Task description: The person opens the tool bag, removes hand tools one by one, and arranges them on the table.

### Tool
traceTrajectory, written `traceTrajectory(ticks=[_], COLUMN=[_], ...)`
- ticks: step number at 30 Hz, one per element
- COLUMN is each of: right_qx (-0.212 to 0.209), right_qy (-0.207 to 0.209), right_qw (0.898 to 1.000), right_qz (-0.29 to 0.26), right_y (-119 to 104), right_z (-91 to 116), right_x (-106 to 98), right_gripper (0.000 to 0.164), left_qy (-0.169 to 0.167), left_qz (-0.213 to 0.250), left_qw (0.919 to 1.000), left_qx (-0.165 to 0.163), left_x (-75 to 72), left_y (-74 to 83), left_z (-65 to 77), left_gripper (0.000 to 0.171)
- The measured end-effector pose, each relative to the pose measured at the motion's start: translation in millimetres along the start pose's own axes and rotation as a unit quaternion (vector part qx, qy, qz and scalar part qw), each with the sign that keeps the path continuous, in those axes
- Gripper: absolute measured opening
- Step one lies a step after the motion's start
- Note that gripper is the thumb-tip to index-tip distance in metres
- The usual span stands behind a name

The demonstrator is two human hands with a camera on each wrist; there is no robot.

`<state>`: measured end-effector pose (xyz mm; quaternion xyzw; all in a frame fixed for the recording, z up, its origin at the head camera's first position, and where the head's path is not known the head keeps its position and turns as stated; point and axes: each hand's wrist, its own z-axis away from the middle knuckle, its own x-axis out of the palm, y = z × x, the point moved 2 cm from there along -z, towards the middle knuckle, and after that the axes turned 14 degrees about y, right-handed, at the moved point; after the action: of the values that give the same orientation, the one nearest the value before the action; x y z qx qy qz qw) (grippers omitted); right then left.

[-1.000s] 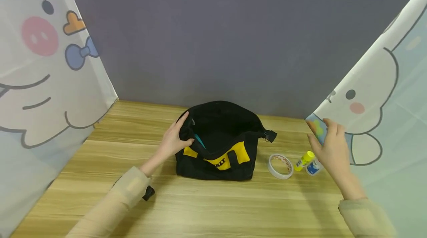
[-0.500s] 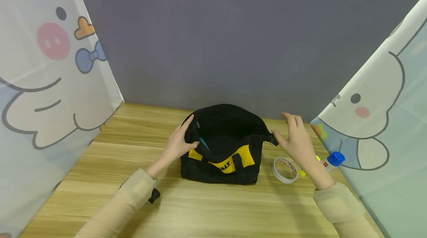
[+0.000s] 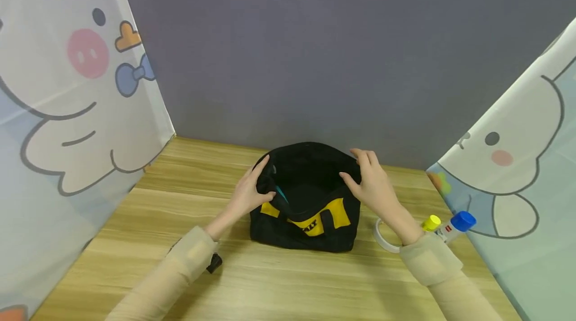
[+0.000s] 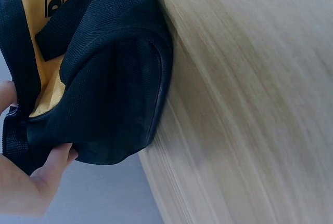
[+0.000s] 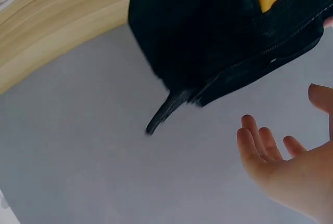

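A black and yellow tool bag [image 3: 306, 236] stands on the table with its top gaping. Something thin and teal shows just inside its left rim. At the left end of the mouth, my left hand [image 3: 247, 193] grips the rim between thumb and fingers; the left wrist view shows those fingers [image 4: 54, 164] against the black fabric. My right hand [image 3: 375, 188] hovers by the bag's right end, thumb and fingers spread. In the right wrist view, a gap separates this hand [image 5: 291, 169] from the bag, and a strap tab [image 5: 166, 112] sticks out at the zip's end.
Right of the bag lies a roll of white tape [image 3: 386, 243], partly behind my right forearm. Beyond it stand a yellow glue stick [image 3: 431, 223] and a white bottle with a blue cap [image 3: 462, 221]. A black buckle [image 3: 214, 263] lies by my left sleeve. Printed curtains flank the table.
My right hand has moved left, from above the glue stick and bottle to the bag's right end. My left hand keeps its grip on the rim. The head view has shifted slightly.
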<state>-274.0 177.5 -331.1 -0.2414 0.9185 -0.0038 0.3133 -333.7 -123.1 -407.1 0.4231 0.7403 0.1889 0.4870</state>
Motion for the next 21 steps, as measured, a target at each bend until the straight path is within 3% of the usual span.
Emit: traceTrajectory(ticks=[21], right_qx=[-0.004], right_qy=[-0.102], right_qw=[0.995], right_qz=[-0.014], right_y=[-43], right_z=[-9], right_x=[61], right_gripper=[0.063], left_qy=[0.006], left_qz=[0.007], left_qw=[0.9999], left_qx=[-0.01], left_x=[0.2], left_y=[-1.5], left_z=[1.7], left_gripper=[0.098])
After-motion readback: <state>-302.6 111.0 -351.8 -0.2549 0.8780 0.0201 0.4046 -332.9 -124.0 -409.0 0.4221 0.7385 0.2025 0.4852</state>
